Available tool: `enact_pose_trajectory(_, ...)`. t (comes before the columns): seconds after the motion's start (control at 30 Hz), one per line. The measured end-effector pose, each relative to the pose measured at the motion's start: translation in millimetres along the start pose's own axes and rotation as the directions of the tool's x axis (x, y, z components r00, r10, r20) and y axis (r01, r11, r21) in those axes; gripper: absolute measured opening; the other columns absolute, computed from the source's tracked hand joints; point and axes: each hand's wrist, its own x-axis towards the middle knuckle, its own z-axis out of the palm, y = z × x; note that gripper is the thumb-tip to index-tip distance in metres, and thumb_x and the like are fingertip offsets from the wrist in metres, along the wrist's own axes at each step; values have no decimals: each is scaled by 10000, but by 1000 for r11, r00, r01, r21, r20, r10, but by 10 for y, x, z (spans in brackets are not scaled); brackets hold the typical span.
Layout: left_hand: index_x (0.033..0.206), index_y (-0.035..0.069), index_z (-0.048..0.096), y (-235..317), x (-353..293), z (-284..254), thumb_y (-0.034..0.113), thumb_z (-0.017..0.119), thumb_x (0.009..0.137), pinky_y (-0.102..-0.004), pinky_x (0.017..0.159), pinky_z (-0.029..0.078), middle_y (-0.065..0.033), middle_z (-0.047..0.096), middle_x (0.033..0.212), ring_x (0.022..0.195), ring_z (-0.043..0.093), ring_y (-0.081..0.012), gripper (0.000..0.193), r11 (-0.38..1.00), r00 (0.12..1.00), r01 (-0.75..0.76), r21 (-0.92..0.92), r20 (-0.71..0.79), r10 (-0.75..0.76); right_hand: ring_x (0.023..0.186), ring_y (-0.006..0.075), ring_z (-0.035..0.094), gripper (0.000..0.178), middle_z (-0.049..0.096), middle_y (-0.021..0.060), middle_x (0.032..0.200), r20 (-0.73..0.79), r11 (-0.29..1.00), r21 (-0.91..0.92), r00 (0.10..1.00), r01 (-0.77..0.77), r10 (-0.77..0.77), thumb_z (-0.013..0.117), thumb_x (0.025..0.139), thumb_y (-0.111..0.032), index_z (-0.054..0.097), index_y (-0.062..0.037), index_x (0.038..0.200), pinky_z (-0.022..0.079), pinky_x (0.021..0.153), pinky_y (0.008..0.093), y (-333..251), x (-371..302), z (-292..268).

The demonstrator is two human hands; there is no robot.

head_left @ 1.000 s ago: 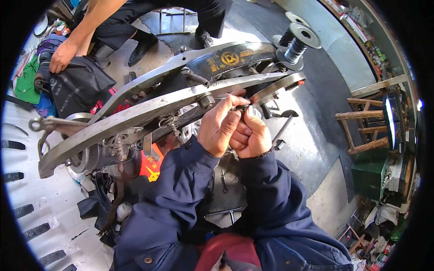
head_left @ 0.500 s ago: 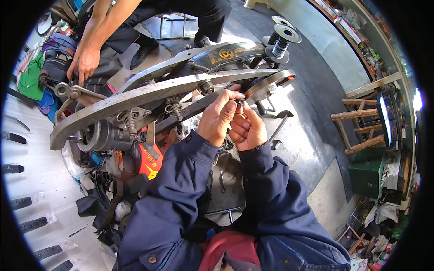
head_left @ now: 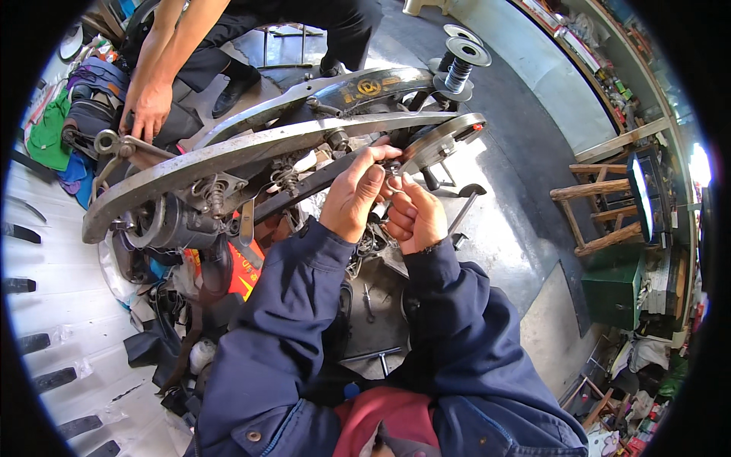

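The left hand (head_left: 349, 196) and the right hand (head_left: 415, 217) are raised close together beside a metal machine (head_left: 251, 156), a narrow gap between their fingertips. A small dark part (head_left: 391, 164) sits at the tips of the left hand's forefinger and thumb, which close on it; it lies above and slightly left of the right hand's fingertips, just beside the lower left rim of a metal wheel (head_left: 440, 142). Whether the part touches the wheel I cannot tell. The right hand's fingers are curled, and a thin pale loop (head_left: 394, 183) shows by its thumb and forefinger; whether they pinch it is too small to tell.

The machine's long curved bar runs from the wheel down toward a white sheet (head_left: 76, 305) along the floor's left edge, where dark strips (head_left: 53, 378) lie spaced apart. A spool (head_left: 459, 72) stands above the wheel. Between the forearms, well below the hands, lies a small metal tool (head_left: 368, 302). Toward the floor's right edge are a wooden stool (head_left: 598, 190) and a green box (head_left: 611, 293). Near the floor's upper left corner, another person's hand (head_left: 151, 110) reaches down behind the machine's far end, well apart from the dark part.
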Motion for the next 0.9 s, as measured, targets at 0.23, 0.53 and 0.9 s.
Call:
enact_pose_trajectory(0.23, 1201, -6, 609, 85, -99, 3, 197, 462, 1104, -337, 959, 524, -112, 679, 1167, 1033, 696, -188, 268, 958, 891, -244, 151, -355, 282, 440, 18, 312, 166, 427, -91, 601, -8, 833, -539, 988, 128, -157, 713, 978, -196, 685, -35, 1003, 224, 424, 213, -260, -148, -51)
enact_pose_trajectory(0.53, 1216, -23, 576, 3, -5, -85, 49, 457, 1060, -331, 1026, 495, -161, 694, 1205, 1170, 678, -227, 208, 919, 933, -286, 271, -139, 331, 544, 10, 452, 160, 579, -65, 695, 151, 627, -717, 947, 303, -285, 717, 966, -163, 695, -6, 986, 332, 485, 199, -269, -64, -51)
enact_pose_trajectory(0.9, 1162, -22, 609, -53, 13, -62, -53, 463, 997, -340, 985, 541, -167, 686, 1205, 1143, 703, -252, 223, 848, 919, -309, 430, -93, 382, 630, -5, 444, 115, 568, -71, 739, 177, 641, -686, 934, 343, -311, 697, 972, -98, 663, 12, 977, 344, 546, 187, -271, -21, -179)
